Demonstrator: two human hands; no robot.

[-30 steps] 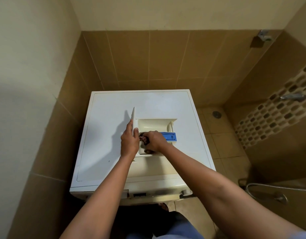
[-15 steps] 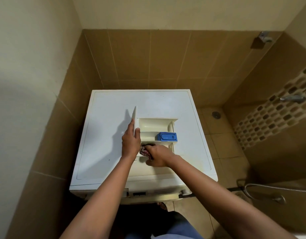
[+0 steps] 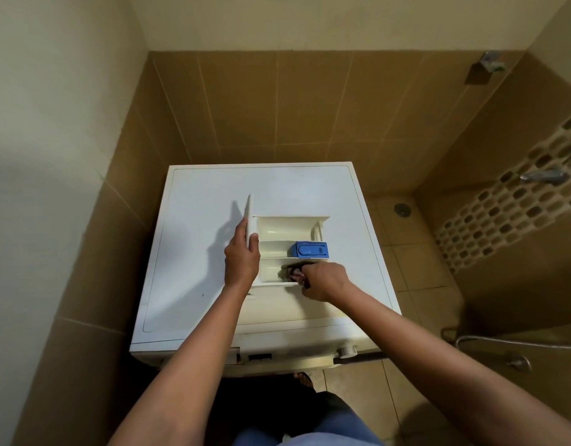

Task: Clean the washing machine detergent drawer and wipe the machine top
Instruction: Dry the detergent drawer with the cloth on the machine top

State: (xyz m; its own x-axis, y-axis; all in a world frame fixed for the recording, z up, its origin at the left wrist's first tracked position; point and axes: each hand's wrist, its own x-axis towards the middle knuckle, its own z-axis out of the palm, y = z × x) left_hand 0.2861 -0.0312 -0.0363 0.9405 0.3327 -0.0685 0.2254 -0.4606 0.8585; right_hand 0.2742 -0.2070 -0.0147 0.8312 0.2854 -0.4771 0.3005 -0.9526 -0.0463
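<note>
Brown-tiled corner, washing machine top wedged in, detergent drawer pulled out and lying flat on it. Left hand curls round the upright front panel. Right hand, just this side of the blue insert in the middle compartment, pinches a bunched cloth down in the nearest one. Anything likely to bite here? (sudsy_dan)

Yeah. Smooth top, light drawer: scrub hard and I'd guess it skates toward the edge if that left grip loosens. A stray swipe could pop the insert loose too, it's right beside the cloth. (rinse_repeat)
</note>
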